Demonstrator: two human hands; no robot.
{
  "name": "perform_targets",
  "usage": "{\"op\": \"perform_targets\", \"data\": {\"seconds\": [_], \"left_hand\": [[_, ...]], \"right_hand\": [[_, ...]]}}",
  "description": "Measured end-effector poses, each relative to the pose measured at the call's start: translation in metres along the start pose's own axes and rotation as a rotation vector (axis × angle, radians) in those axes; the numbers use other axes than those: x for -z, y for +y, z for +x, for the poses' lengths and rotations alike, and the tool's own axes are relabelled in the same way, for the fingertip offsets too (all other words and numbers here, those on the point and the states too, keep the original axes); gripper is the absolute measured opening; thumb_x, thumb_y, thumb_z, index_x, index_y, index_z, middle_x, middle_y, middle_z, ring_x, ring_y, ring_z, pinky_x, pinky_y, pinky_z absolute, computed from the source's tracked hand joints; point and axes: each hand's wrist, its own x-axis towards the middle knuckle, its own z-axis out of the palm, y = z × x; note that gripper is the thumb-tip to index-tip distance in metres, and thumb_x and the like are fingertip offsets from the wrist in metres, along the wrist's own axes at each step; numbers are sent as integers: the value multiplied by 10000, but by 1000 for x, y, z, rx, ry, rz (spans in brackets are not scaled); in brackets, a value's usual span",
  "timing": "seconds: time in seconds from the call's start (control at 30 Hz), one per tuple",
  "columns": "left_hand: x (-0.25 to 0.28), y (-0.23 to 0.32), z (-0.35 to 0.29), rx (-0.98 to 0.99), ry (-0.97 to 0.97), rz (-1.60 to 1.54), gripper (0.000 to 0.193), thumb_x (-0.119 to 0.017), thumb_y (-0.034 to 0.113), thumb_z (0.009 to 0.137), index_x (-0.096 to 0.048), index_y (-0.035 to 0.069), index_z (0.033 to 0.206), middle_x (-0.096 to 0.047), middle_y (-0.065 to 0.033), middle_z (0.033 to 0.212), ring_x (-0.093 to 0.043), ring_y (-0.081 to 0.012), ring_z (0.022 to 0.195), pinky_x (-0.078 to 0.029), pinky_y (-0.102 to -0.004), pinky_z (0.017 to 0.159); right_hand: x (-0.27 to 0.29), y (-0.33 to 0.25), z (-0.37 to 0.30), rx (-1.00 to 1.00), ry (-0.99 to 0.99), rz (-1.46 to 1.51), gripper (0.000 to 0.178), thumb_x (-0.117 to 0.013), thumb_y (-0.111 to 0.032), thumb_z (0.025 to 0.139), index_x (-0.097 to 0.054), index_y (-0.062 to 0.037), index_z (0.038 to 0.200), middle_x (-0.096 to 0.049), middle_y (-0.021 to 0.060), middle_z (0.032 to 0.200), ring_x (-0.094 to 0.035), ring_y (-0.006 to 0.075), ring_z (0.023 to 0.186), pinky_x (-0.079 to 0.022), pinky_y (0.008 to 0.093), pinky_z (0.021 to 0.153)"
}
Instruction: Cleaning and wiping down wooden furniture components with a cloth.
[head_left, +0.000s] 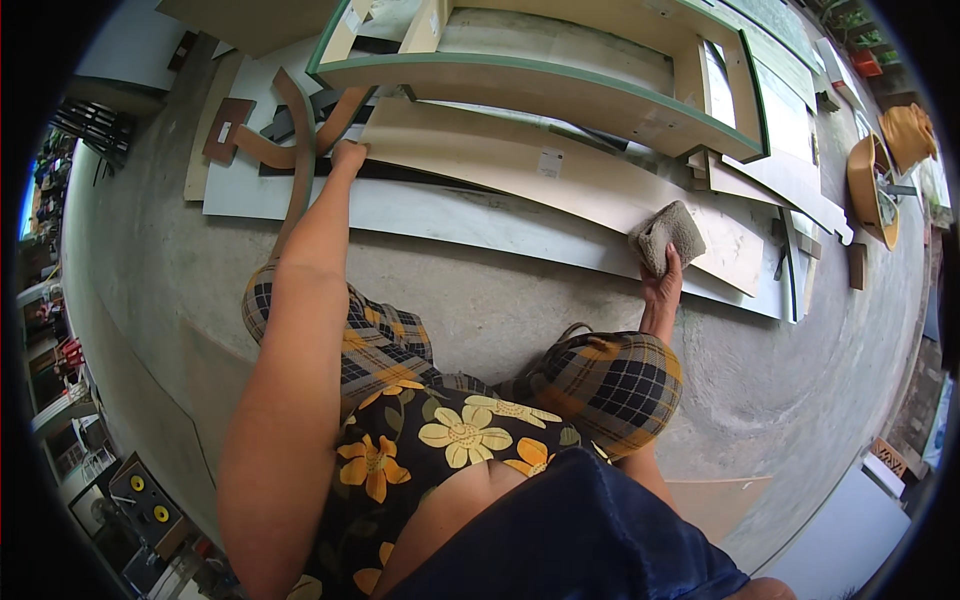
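Observation:
My right hand (662, 284) grips a folded grey-brown cloth (667, 234) with the thumb over it. The cloth lies against the right part of a long beige board (480, 150), near its front edge. At the board's left end my left hand (347, 157) is closed on the corner; its fingertips are partly hidden. The beige board has a white label (550, 162) and lies slanted over a dark strip (425, 175) and a wide pale panel (450, 240). Curved brown strips (298, 150) lie just left of my left hand.
A green-edged wooden frame (540, 75) lies beyond the board, over its far side. More cut panels (745, 185) are piled at the right. An orange-tan container (872, 195) and a small brown block (858, 267) are on the concrete floor (480, 310) farther right.

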Motion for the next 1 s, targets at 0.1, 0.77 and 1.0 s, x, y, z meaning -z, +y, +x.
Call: {"op": "perform_targets", "data": {"seconds": [0.1,0.77,1.0], "left_hand": [[-3,8,-2,4,-25,-22,421,-711,272,742,-661,-41,1020,-642,-219,1078,-608,-322,1043,-457,-370,907],[38,23,-16,109,-316,-97,197,-669,225,719,-608,71,826,-505,-12,690,-414,-125,598,-369,-334,579],[20,18,-25,123,-559,-31,411,-668,367,655,-590,241,1038,-466,15,906,-453,-171,854,-349,-391,832]], "right_hand": [[4,-12,1,-12,0,-14,377,-679,-172,801,-560,-127,1156,-622,46,1108,-607,246,1007,-489,456,869],[-17,-36,3,66,171,-291,468,-762,-294,702,-584,-34,1047,-624,86,940,-611,216,808,-517,383,652],[22,-55,-2,123,294,-308,412,-751,-293,699,-622,-41,998,-633,59,879,-604,192,764,-492,373,640]]}}
